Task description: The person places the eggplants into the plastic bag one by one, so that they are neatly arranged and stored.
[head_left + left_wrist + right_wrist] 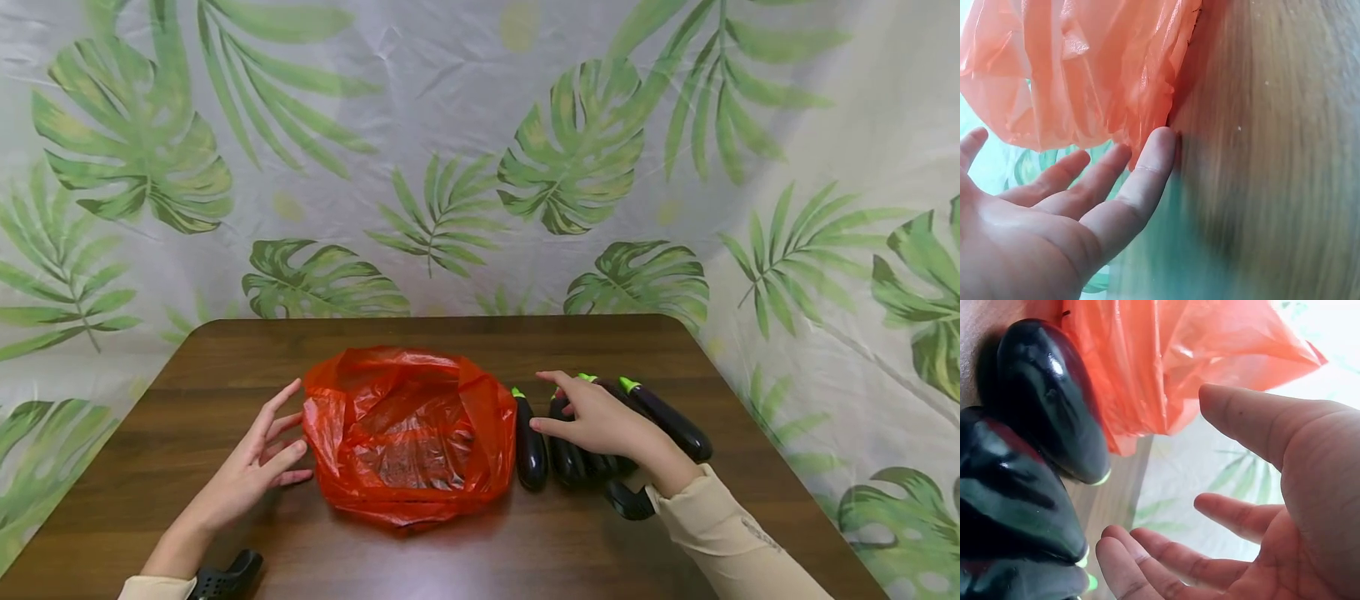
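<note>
A red plastic bag (pixel 408 442) stands on the table with its mouth spread wide, and no contents show inside. Beside its left wall is my left hand (pixel 258 462), fingers extended; in the left wrist view the fingertips (pixel 1159 147) come up against or very close to the plastic. My right hand (pixel 592 417) hovers above several dark eggplants with green caps, its fingers spread and holding nothing. One eggplant (pixel 531 442) lies right against the bag's right side. Another eggplant (pixel 667 419) is at the far right, and those in between are partly hidden under the right hand.
The brown wooden table (pixel 375 558) has rounded far corners. Behind and around it hangs a white cloth (pixel 450 108) printed with green leaves. A black wrist strap (pixel 228 575) is on the left forearm, and a similar black piece (pixel 628 500) is at the right wrist.
</note>
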Motion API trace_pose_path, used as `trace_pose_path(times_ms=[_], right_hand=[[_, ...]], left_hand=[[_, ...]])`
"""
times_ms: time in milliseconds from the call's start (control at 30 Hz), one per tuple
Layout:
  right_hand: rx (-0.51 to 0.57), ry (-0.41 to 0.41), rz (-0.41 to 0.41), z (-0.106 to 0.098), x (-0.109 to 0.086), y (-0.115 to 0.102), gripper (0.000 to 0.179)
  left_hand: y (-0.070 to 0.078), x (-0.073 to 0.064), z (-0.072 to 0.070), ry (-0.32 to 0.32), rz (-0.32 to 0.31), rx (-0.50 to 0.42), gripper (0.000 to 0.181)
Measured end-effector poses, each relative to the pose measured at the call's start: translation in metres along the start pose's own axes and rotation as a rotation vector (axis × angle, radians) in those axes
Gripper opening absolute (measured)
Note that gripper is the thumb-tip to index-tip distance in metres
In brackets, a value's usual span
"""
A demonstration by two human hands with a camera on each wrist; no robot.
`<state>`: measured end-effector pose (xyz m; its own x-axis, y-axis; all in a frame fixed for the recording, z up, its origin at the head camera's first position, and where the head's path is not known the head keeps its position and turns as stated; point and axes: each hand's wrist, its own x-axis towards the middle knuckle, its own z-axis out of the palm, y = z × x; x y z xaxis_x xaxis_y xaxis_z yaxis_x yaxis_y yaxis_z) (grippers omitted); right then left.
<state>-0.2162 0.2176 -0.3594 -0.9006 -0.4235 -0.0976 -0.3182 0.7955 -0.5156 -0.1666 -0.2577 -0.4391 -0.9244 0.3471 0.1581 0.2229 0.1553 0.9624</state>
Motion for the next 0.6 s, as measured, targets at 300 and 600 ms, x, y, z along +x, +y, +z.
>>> trace_pose_path(times_ms=[300, 600], right_hand=[[-0.001, -0.042, 0.043, 0.002, 0.007, -0.001, 0.078], [0.016, -0.065, 0.059, 0.004, 0.010, 0.000, 0.078]], left_hand=[[0.006, 0.009, -0.001, 0.080, 0.091, 0.279, 0.091], [0.016, 0.016, 0.000, 0.061, 0.086, 0.399, 0.086]])
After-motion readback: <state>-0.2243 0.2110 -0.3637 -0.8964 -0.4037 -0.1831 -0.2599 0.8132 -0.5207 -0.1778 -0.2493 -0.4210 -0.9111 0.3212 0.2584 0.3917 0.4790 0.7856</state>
